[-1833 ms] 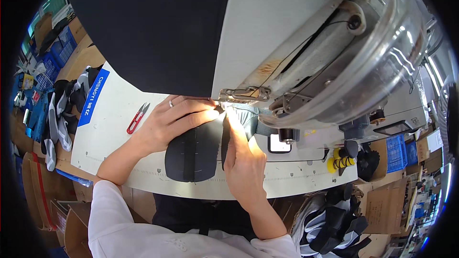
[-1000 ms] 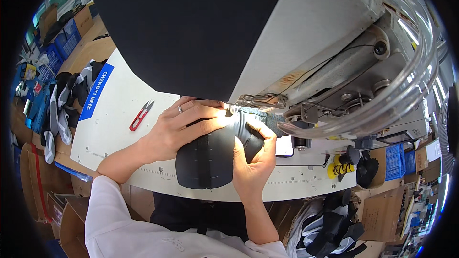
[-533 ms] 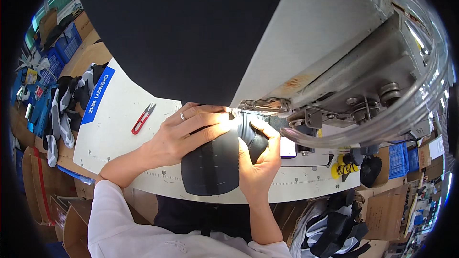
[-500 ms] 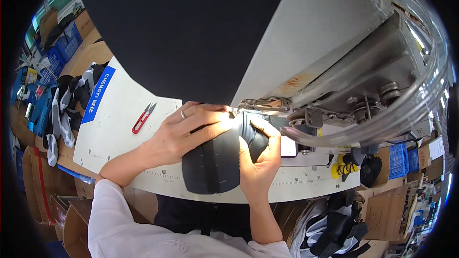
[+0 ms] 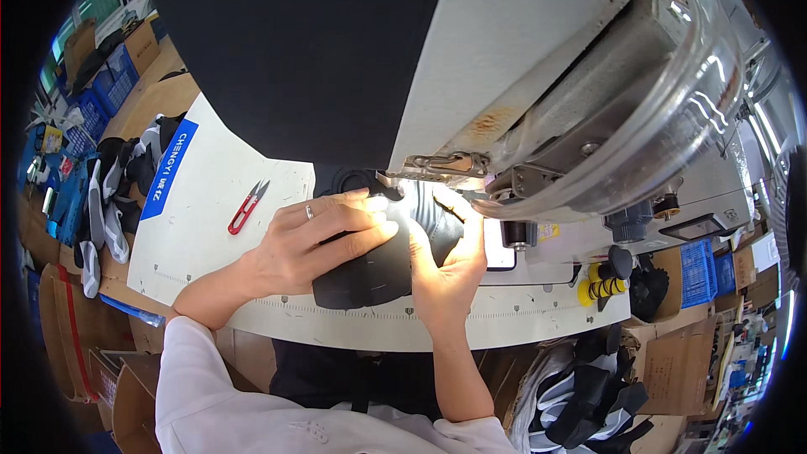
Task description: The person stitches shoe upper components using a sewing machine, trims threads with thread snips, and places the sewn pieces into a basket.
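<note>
The left hand (image 5: 315, 235) is lying palm down with its fingers stretched out and slightly parted, their tips resting on a black fabric piece (image 5: 361, 277); its thumb is not showing clearly, so whether it is gripping anything cannot be told. A ring (image 5: 309, 212) is circling one of its fingers. The right hand (image 5: 450, 273) is holding the piece's folded right part between thumb and fingers, the thumb lying on the near side and the forefinger curving round the far side. The black piece is sitting between the two hands, its rounded lower end spreading below the left hand's fingers, and a bright light is shining on it where the fingertips are converging. Just beyond both hands, a sewing machine (image 5: 496, 34) is standing over the work, with a clear curved guard (image 5: 706, 118) arching beyond the right hand and to its right. To the left of the left hand, red-handled snips (image 5: 245, 212) are lying on the pale table (image 5: 181, 244), their blades pointing away from the person. Just right of the right hand, a flat pale rectangle (image 5: 502, 259) is lying partly under the machine's overhang, and farther right a yellow-and-black spool-like part (image 5: 601, 290) is resting near the table's edge.
</note>
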A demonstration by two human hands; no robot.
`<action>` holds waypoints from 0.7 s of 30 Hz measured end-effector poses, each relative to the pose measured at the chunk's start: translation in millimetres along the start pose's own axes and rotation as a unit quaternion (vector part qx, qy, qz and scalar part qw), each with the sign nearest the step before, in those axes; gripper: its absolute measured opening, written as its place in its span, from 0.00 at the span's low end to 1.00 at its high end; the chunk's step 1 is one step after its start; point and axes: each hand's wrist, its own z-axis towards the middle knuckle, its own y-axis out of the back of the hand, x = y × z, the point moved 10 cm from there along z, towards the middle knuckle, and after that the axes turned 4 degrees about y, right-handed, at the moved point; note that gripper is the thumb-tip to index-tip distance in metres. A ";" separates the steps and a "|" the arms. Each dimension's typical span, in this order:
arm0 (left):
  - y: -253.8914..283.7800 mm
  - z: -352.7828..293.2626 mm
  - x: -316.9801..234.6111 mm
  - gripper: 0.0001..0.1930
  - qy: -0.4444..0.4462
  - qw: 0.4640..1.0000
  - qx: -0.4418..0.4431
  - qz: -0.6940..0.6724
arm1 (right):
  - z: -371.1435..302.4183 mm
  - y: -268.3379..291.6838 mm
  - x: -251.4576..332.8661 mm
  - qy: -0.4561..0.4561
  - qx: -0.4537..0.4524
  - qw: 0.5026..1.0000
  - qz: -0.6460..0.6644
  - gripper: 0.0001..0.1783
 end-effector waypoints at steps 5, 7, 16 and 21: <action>-1.6 1.7 5.2 0.20 0.000 1.000 0.007 -0.020 | 0.8 -1.5 -2.5 -0.021 -0.003 0.999 0.026 0.23; -2.0 1.0 4.7 0.21 -0.002 1.000 0.005 -0.024 | 0.2 -1.9 -4.1 -0.034 -0.001 0.999 0.033 0.24; -3.6 7.5 10.8 0.22 0.021 0.999 0.026 -0.033 | -0.2 -2.9 -7.5 -0.045 0.007 0.997 0.067 0.25; -0.7 -0.6 -0.5 0.22 -0.007 1.000 0.008 0.001 | -0.9 -2.0 -10.5 -0.064 0.009 0.996 0.055 0.25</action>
